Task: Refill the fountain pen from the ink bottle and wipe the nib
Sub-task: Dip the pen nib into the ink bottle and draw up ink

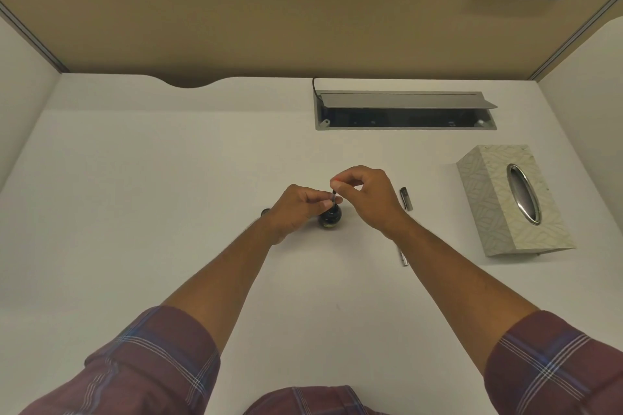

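A small dark round ink bottle [330, 218] stands open on the white desk [168, 195]. The thin pen section with its converter [333, 196] stands upright in the bottle's mouth. My left hand [300, 207] pinches the lower part of it just above the bottle. My right hand [365, 194] pinches the top end of the converter from above. The nib is hidden inside the bottle. A dark bottle cap [265, 211] peeks out behind my left hand. A silver pen cap [406, 199] and the pen barrel [403, 258] lie to the right, partly hidden by my right arm.
A patterned tissue box [512, 202] sits at the right of the desk. A cable hatch [404, 111] with a raised grey lid is set into the desk at the back. Beige partition walls enclose the desk on three sides.
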`<action>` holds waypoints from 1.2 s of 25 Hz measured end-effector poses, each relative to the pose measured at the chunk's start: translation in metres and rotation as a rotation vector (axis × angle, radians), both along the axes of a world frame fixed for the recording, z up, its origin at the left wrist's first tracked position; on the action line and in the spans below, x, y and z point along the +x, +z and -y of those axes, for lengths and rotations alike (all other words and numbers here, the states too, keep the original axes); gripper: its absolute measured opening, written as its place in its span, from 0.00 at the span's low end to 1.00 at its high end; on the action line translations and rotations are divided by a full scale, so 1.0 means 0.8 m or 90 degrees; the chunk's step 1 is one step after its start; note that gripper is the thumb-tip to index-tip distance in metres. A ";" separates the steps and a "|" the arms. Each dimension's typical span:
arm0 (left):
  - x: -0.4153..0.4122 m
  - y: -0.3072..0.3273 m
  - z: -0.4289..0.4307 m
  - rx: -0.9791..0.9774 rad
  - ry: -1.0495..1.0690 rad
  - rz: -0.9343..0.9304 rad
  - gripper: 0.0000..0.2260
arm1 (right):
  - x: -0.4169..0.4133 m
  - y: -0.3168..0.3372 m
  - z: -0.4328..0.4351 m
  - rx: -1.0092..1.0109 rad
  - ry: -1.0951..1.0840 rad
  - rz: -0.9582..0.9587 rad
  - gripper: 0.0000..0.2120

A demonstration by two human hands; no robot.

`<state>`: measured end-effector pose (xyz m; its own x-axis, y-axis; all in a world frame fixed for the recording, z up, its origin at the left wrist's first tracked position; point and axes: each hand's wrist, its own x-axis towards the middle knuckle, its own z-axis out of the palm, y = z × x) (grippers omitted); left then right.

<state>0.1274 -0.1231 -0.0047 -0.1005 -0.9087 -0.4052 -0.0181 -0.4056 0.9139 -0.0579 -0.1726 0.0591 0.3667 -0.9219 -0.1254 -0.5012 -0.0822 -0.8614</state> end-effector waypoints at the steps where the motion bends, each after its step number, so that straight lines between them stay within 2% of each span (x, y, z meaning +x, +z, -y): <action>1: 0.000 0.000 0.000 0.000 0.001 0.003 0.09 | 0.001 0.000 0.001 -0.002 -0.011 0.003 0.05; 4: 0.000 0.001 0.000 -0.004 -0.003 0.012 0.10 | 0.003 -0.001 0.002 0.002 -0.032 0.009 0.07; 8: 0.000 0.002 0.000 -0.006 -0.004 0.007 0.10 | 0.000 0.001 -0.001 0.034 0.009 0.005 0.10; 15: 0.000 0.000 -0.001 -0.009 -0.004 0.007 0.10 | 0.000 -0.004 -0.001 0.003 -0.012 0.000 0.05; 22: 0.000 -0.001 0.000 -0.007 -0.009 0.004 0.10 | -0.003 -0.001 -0.002 0.018 0.009 0.007 0.10; 27: 0.001 -0.004 0.001 -0.011 -0.007 0.010 0.09 | 0.000 -0.003 0.000 -0.001 -0.006 0.000 0.05; 30: 0.000 -0.002 0.000 -0.011 -0.007 0.014 0.09 | 0.001 -0.003 0.002 0.001 -0.029 0.005 0.07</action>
<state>0.1273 -0.1228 -0.0064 -0.1016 -0.9147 -0.3911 -0.0431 -0.3887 0.9204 -0.0568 -0.1739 0.0567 0.3250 -0.9375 -0.1245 -0.4972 -0.0574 -0.8657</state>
